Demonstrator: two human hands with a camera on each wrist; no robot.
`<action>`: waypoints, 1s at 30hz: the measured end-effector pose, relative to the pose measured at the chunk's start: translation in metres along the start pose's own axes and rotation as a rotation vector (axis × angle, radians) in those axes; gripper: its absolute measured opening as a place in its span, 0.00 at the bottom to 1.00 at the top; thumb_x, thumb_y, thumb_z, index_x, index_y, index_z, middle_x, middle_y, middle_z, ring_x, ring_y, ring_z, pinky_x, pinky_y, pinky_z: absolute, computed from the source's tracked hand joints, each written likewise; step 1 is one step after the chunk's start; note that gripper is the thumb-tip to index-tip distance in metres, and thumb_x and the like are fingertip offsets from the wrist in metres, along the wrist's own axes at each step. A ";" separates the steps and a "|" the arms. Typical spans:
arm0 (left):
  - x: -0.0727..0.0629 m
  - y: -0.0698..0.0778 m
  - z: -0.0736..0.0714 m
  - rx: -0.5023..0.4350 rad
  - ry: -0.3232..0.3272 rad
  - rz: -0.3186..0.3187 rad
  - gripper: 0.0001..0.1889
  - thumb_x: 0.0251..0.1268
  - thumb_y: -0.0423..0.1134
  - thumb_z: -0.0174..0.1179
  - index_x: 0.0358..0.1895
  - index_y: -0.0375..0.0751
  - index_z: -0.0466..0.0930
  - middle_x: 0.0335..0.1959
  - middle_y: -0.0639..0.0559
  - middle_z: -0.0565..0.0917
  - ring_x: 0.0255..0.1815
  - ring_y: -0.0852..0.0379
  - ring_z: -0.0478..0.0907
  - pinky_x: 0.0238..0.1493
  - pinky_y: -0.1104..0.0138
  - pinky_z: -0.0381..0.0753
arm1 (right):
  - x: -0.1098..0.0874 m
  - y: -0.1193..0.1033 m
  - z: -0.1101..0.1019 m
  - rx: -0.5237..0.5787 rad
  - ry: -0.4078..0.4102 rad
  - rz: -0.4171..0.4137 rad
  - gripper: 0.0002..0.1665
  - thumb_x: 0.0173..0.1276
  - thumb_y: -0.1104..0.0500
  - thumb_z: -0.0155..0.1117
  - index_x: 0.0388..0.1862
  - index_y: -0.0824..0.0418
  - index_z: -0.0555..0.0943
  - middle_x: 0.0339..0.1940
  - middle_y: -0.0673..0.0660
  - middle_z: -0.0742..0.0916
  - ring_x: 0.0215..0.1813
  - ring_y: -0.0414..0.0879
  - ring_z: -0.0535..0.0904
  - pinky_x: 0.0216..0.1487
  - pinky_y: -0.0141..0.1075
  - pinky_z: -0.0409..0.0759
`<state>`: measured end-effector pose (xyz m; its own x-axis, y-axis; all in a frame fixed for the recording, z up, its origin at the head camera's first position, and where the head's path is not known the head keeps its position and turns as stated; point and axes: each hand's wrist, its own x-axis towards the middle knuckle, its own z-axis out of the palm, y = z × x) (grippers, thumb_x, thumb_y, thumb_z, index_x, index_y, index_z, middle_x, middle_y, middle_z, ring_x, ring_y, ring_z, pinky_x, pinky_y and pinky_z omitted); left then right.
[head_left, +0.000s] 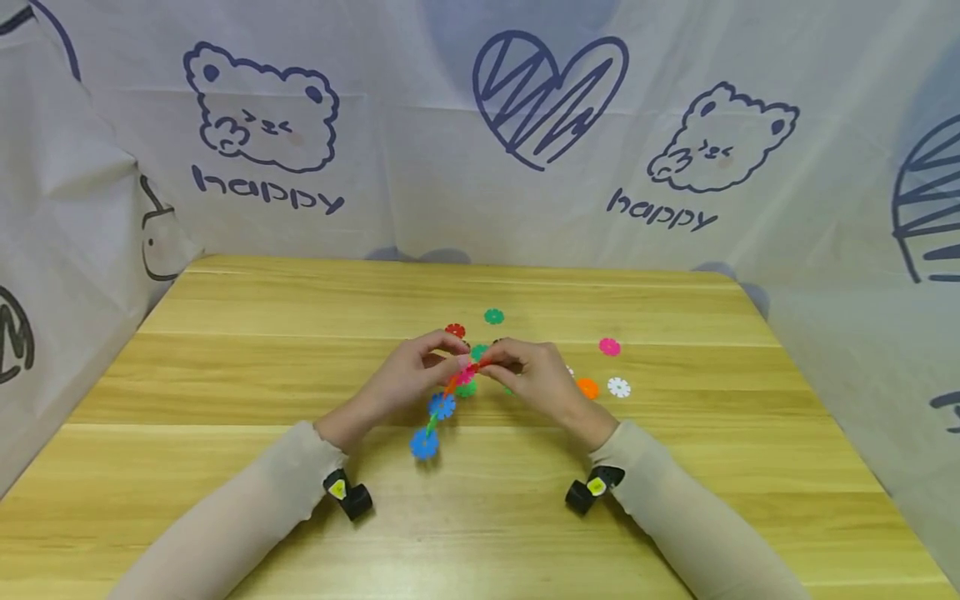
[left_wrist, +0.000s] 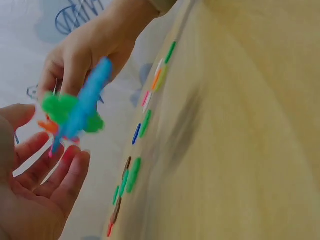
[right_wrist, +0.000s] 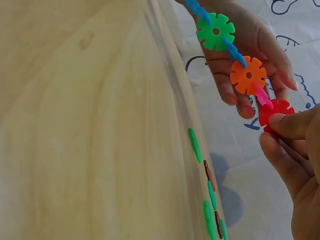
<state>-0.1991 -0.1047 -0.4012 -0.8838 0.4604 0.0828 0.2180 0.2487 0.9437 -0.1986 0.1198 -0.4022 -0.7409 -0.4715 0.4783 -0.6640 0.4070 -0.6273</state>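
Observation:
A chain of interlocked notched plastic discs hangs between my hands above the table. In the right wrist view it runs from a blue disc through a green disc (right_wrist: 215,31), another blue disc (right_wrist: 234,52), an orange disc (right_wrist: 248,75) and a pink disc (right_wrist: 262,95) to a red disc (right_wrist: 276,112). Thumb and fingers of my right hand (head_left: 536,379) pinch the red disc. My left hand (head_left: 408,375) is close behind the chain, its fingers loosely spread and fingertips right at the pink disc. The lowest blue disc (head_left: 424,444) dangles toward me.
Loose discs lie beyond the hands, among them a green disc (head_left: 493,317) and a red disc (head_left: 454,331). To the right are a pink disc (head_left: 610,347), an orange disc (head_left: 588,388) and a white disc (head_left: 618,387). A drawn-on white cloth (head_left: 435,192) hangs behind the wooden table (head_left: 300,300).

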 end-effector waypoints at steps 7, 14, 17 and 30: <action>-0.002 0.000 0.011 0.219 0.021 0.130 0.12 0.68 0.41 0.63 0.51 0.44 0.80 0.48 0.51 0.83 0.38 0.54 0.82 0.26 0.66 0.79 | -0.001 -0.001 0.001 0.002 -0.017 0.023 0.05 0.65 0.65 0.69 0.39 0.59 0.86 0.35 0.50 0.88 0.33 0.37 0.83 0.36 0.29 0.82; -0.003 -0.005 0.012 0.241 0.053 0.156 0.09 0.70 0.43 0.60 0.49 0.47 0.83 0.45 0.56 0.83 0.35 0.54 0.81 0.29 0.65 0.81 | -0.001 -0.001 0.003 0.012 -0.024 0.013 0.06 0.64 0.64 0.69 0.40 0.58 0.85 0.35 0.49 0.88 0.35 0.36 0.84 0.38 0.29 0.82; -0.002 -0.006 0.010 0.231 0.053 0.168 0.09 0.71 0.42 0.60 0.49 0.46 0.84 0.45 0.55 0.83 0.34 0.52 0.82 0.31 0.64 0.82 | 0.000 -0.001 0.002 0.011 -0.030 0.010 0.07 0.65 0.64 0.69 0.41 0.59 0.85 0.37 0.49 0.88 0.37 0.38 0.84 0.39 0.29 0.82; 0.001 -0.014 -0.002 0.281 0.097 0.165 0.10 0.69 0.42 0.62 0.48 0.45 0.86 0.46 0.54 0.84 0.38 0.56 0.81 0.39 0.63 0.82 | 0.003 0.008 0.002 -0.026 -0.141 0.139 0.13 0.67 0.58 0.68 0.49 0.60 0.84 0.44 0.52 0.87 0.45 0.43 0.84 0.47 0.34 0.82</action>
<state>-0.2038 -0.1097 -0.4132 -0.8594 0.4343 0.2697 0.4550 0.4090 0.7910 -0.2055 0.1198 -0.4071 -0.8053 -0.5135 0.2962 -0.5600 0.4950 -0.6643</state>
